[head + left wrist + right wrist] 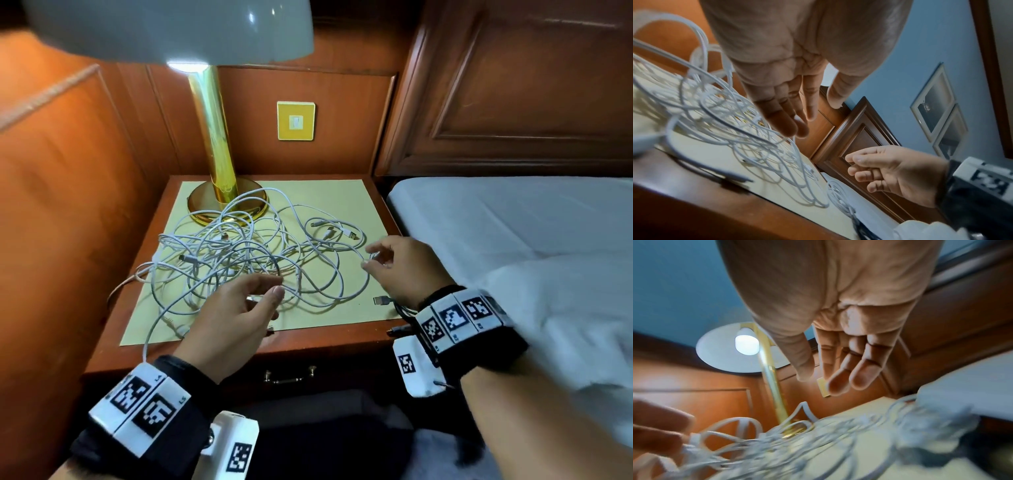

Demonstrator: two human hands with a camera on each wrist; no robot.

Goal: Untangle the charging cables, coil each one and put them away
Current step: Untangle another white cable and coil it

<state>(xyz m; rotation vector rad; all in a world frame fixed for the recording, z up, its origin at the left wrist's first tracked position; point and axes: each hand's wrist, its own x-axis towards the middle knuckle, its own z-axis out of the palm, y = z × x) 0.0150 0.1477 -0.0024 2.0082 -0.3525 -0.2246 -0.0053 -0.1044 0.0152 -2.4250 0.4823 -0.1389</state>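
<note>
Pinching nothing firmly yet — left hand [227,317] hovering at the tangle's 6 o'clock edge, thumb and forefinger nearly closed around a white strand, though actual contact impossible to confirm; from the left wrist view, fingers [777,104] looking straight and relaxed. Sprawling across the yellow mat [342,202], from 9 o'clock to 3 o'clock, the white charging cables [239,253] — loops overlapping, some draping over the brass lamp base [202,204] at 11 o'clock. Reaching in at 3 o'clock, right hand [400,265], fingers loosely curled near an outer loop, apparently holding nothing. Probably flanking the heap to find free ends before pulling. Lying apart near 4 o'clock, a dark USB plug [381,300]. Waiting below the tabletop, a drawer handle [289,374].
</note>
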